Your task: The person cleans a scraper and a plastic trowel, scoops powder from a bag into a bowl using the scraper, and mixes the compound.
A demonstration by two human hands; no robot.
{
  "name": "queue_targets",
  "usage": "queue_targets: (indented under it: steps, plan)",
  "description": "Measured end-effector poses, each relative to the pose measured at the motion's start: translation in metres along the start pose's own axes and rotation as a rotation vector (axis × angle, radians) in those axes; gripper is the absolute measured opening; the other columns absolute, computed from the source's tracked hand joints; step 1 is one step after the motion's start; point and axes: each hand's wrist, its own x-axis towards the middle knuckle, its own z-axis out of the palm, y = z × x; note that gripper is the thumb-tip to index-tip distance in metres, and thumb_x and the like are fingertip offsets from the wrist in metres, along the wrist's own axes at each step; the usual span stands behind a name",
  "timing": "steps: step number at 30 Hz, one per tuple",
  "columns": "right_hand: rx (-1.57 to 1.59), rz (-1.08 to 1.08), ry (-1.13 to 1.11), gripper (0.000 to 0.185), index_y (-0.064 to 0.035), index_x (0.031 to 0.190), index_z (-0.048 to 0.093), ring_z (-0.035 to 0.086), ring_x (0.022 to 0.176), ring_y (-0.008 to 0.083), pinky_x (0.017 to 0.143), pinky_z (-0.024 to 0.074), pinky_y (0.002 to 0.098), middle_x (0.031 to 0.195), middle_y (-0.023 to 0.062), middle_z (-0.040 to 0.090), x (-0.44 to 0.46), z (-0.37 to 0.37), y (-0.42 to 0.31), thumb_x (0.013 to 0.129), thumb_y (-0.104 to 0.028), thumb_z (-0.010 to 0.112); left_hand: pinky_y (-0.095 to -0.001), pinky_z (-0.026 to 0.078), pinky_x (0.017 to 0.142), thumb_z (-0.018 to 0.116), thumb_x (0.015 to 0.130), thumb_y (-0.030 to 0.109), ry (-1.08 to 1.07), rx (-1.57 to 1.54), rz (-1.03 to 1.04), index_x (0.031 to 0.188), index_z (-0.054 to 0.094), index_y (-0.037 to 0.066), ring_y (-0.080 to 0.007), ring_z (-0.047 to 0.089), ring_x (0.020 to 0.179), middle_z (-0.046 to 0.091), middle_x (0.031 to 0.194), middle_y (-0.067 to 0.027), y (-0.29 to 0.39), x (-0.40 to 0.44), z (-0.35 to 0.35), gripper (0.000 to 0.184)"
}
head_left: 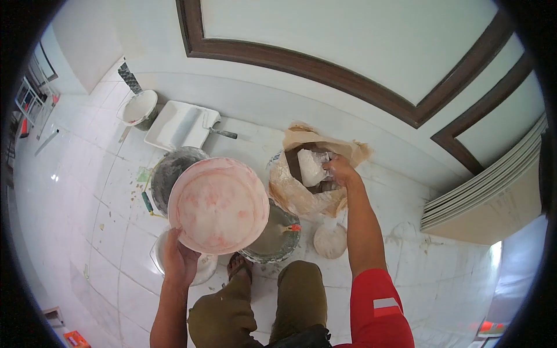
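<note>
My left hand is closed on the near rim of a round pinkish basin, whose inside is coated with white and pink residue. My right hand reaches over an open brown paper bag. In its fingers is a clear plastic cup heaped with white powder, at the bag's mouth. Partly hidden under the basin stands a dark bucket of greyish liquid, with a red-tipped tool across its rim. Right of that bucket, a small round whitish container sits on the floor.
A grey bucket and a white bucket stand partly behind the basin. Farther back are a white paint tray with a roller and a small pail. Stacked boards lean at right against the wall.
</note>
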Motion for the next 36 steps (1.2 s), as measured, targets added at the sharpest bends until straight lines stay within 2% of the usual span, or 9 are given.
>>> queue_targets:
  steps: [2,10,12,13,20,26,28,33,36]
  plan:
    - [0.042,-0.009,0.022,0.038,-0.0012,0.121,0.064,0.068,0.100,0.0283,0.083,0.0605,0.0529,0.113,0.0116,0.068,-0.004,-0.007,0.003,0.083,0.002,0.066,-0.0461,0.048,0.108,0.047,0.102,0.035,-0.008,-0.001,-0.005,0.148,0.042,0.000,-0.0277,0.058,0.131,0.056,0.146,-0.0151,0.001,-0.002,0.009,0.059]
    - [0.224,-0.083,0.149,0.031,-0.0066,0.115,0.063,0.068,0.093,0.0279,0.084,0.0559,0.0549,0.105,0.0106,0.069,-0.031,-0.003,0.008,0.085,-0.004,0.066,-0.0426,0.051,0.097,0.051,0.101,0.036,-0.076,0.047,-0.007,0.144,0.046,0.000,-0.0253,0.062,0.121,0.060,0.138,-0.0140,0.007,0.001,0.046,0.056]
    - [0.240,-0.103,0.192,0.031,-0.0075,0.115,0.062,0.069,0.092,0.0280,0.085,0.0550,0.0548,0.104,0.0104,0.069,-0.037,0.000,0.007,0.084,-0.004,0.066,-0.0440,0.049,0.103,0.050,0.101,0.036,-0.075,0.096,-0.021,0.145,0.045,0.001,-0.0268,0.060,0.124,0.058,0.140,-0.0158,0.011,0.003,0.054,0.057]
    - [0.252,-0.138,0.200,0.033,-0.0062,0.116,0.061,0.069,0.090,0.0283,0.082,0.0564,0.0539,0.103,0.0109,0.069,-0.039,0.000,0.007,0.084,-0.003,0.066,-0.0453,0.046,0.108,0.049,0.101,0.037,-0.072,0.144,-0.046,0.146,0.043,0.001,-0.0284,0.058,0.126,0.056,0.142,-0.0175,0.012,0.004,0.057,0.058]
    - [0.244,-0.393,0.280,0.038,0.0033,0.118,0.060,0.071,0.083,0.0291,0.066,0.0611,0.0466,0.100,0.0143,0.068,-0.002,-0.011,0.046,0.080,0.005,0.062,-0.0448,0.044,0.107,0.051,0.100,0.038,-0.091,0.169,-0.107,0.145,0.045,0.003,-0.0278,0.058,0.121,0.057,0.136,-0.0157,0.015,0.015,0.074,0.058]
    - [0.383,-0.424,0.320,0.041,0.0059,0.119,0.062,0.070,0.083,0.0281,0.071,0.0599,0.0411,0.103,0.0143,0.068,-0.024,0.004,0.035,0.078,0.008,0.061,-0.0420,0.048,0.100,0.050,0.101,0.039,-0.068,0.258,-0.101,0.139,0.052,0.004,-0.0256,0.061,0.113,0.062,0.127,-0.0130,0.019,0.012,0.091,0.052]
    - [0.408,-0.414,0.333,0.041,0.0061,0.120,0.061,0.070,0.084,0.0276,0.072,0.0592,0.0397,0.104,0.0140,0.069,-0.036,0.007,0.031,0.079,0.008,0.060,-0.0378,0.058,0.083,0.056,0.098,0.031,-0.047,0.175,-0.056,0.124,0.060,0.004,-0.0202,0.070,0.090,0.069,0.108,-0.0083,0.011,0.014,0.093,0.037]
    - [0.455,-0.374,0.367,0.040,0.0068,0.120,0.061,0.070,0.087,0.0261,0.075,0.0579,0.0377,0.104,0.0129,0.069,0.000,-0.008,0.057,0.080,0.010,0.059,-0.0370,0.059,0.081,0.055,0.099,0.030,-0.019,0.181,-0.059,0.123,0.059,0.004,-0.0204,0.071,0.088,0.070,0.108,-0.0086,0.003,0.020,0.088,0.035]
    - [0.529,-0.480,0.332,0.040,0.0069,0.121,0.061,0.070,0.089,0.0258,0.077,0.0579,0.0379,0.105,0.0129,0.069,0.002,-0.010,0.064,0.081,0.010,0.058,-0.0376,0.059,0.083,0.055,0.100,0.030,-0.071,0.173,-0.039,0.123,0.059,0.004,-0.0211,0.072,0.092,0.070,0.109,-0.0092,0.001,0.025,0.084,0.035]
